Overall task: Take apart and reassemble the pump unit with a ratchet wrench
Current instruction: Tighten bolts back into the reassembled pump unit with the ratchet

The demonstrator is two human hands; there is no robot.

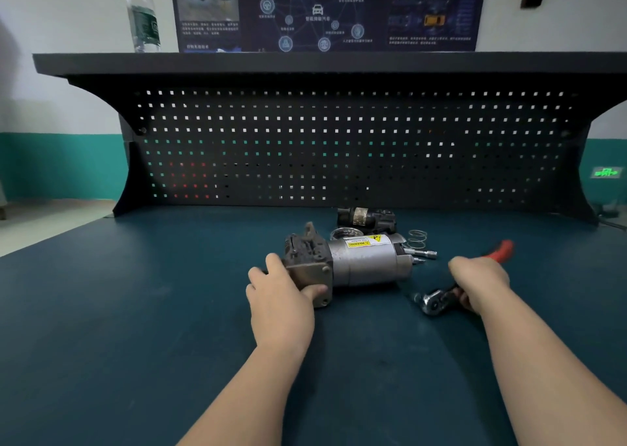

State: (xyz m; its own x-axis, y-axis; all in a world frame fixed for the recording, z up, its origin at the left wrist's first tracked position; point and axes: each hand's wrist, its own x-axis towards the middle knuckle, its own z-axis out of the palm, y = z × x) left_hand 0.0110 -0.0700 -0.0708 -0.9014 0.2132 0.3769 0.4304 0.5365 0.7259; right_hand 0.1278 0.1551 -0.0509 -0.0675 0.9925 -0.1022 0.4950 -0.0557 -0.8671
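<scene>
The pump unit [359,262], a grey cylinder with a yellow warning label and a rusty bracket at its left end, lies on its side on the dark teal bench. My left hand [281,296] grips the bracket end, thumb on the flange. My right hand [481,282] holds the ratchet wrench [437,299] by its handle; the chrome head points left and down, close to the bench, and the red handle end [502,250] sticks out behind my fingers. Loose bolts [422,254] lie at the pump's right end.
Behind the pump lie a black removed part [368,218], a metal ring [342,233] and a coil spring [417,238]. A black pegboard [339,147] closes the back of the bench. A water bottle [142,14] stands on the top shelf at left.
</scene>
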